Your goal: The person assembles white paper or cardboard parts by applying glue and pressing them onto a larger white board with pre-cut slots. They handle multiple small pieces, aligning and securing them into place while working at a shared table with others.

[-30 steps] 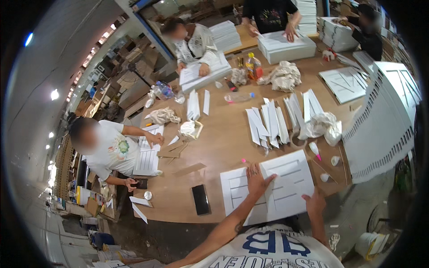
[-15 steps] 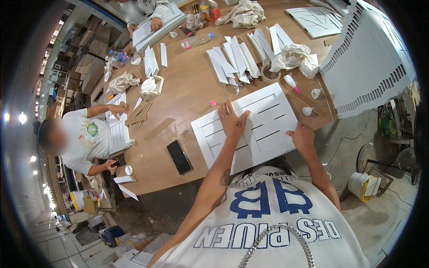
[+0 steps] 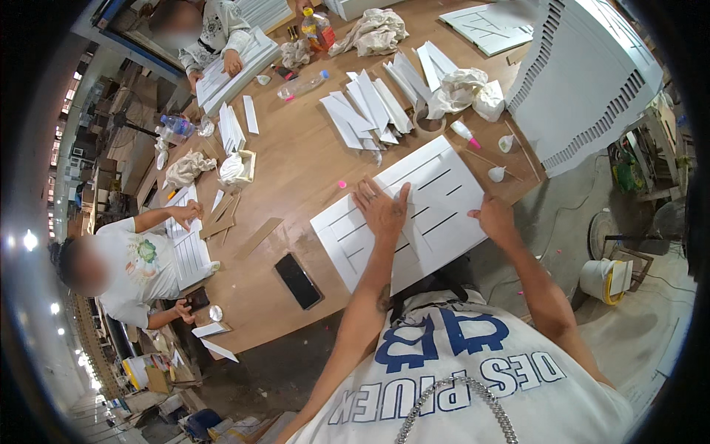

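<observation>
A white panel with rows of dark narrow slots rests on the brown table, slanting toward me at its near edge. My left hand lies on top of it, fingers stretched flat and thumb out to the side. My right hand grips the panel's right edge, with the thumb on the face and the other fingers hidden beneath. A black phone lies left of the panel. Beyond the panel's far corner are a white tube with a pink cap and a roll of tape.
Loose white strips are heaped beyond the panel. A tall slotted white board stands at the right. Crumpled cloths and bottles dot the brown table. One co-worker sits left, another at the far side.
The view has shifted slightly. My left hand's fingers have drawn a little closer together on the panel. My right hand keeps its grip on the edge.
</observation>
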The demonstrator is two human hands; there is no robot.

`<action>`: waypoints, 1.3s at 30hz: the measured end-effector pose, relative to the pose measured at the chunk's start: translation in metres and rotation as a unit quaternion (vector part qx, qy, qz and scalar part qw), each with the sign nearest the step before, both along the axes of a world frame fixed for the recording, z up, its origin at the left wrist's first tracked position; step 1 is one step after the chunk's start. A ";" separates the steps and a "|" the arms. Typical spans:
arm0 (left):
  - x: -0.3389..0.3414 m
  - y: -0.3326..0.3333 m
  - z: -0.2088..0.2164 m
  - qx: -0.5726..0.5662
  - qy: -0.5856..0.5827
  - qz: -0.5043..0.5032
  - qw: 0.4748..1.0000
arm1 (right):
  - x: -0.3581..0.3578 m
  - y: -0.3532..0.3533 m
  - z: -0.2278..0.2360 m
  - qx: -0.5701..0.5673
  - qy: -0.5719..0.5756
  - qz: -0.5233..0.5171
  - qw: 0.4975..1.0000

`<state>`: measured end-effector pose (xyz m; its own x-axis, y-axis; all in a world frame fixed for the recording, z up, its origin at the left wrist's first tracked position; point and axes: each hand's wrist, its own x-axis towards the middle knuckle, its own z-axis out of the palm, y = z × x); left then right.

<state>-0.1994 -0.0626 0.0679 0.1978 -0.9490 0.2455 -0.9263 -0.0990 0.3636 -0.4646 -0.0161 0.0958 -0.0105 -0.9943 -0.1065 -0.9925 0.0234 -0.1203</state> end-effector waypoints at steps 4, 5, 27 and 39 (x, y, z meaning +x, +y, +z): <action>-0.002 0.004 0.000 -0.029 -0.024 0.010 0.999 | 0.002 0.001 0.003 0.000 -0.038 -0.006 0.999; -0.003 0.003 -0.003 -0.025 -0.024 0.013 0.999 | 0.001 0.001 0.003 -0.001 -0.027 0.000 1.000; -0.005 0.000 0.004 -0.004 -0.033 0.038 0.999 | -0.021 -0.038 0.018 0.121 -0.010 0.293 0.948; 0.005 -0.007 -0.001 -0.118 0.079 0.031 0.989 | -0.014 -0.041 0.027 0.119 0.030 0.288 0.950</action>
